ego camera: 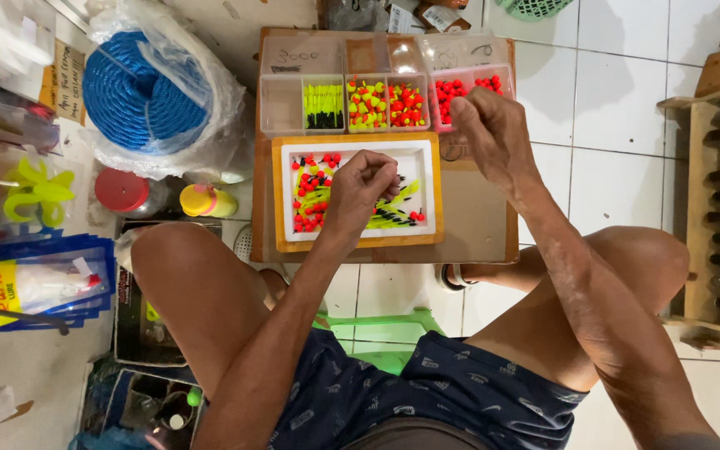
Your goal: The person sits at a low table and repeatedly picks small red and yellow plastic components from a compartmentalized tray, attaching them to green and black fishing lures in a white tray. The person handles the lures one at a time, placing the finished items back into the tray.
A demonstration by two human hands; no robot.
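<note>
Beads (308,179), red and black w/ yellow-green float sticks mixed in, lie loose in a shallow white tray w/ orange rim (357,242), set on a brown board (477,225) right in front of the seated person, prob. so both hands reach it w/o leaning. Behind it a clear divided box (281,107) keeps sorts apart: yellow-black sticks (324,106) in one cell, yellow-red beads (366,106) next, red-yellow ones (407,104) after, plain red beads (450,90) at far right; lids folded back so cells stay open. L hand (360,187) hovers over tray middle, fingers curled tight into a pinch, thumb to fingertips; what it pinches is too small to tell, maybe a bead or thin line. R hand (493,129) is raised higher, over the red-bead cell's edge, fingers also drawn together narrow, wrist bent down, forearm running back across the right knee. Hands well apart, at diff. heights. Blue rope coil (139,92) in plastic wrap sits left of the box, a yellow-pink bottle (206,200) near the tray.
</note>
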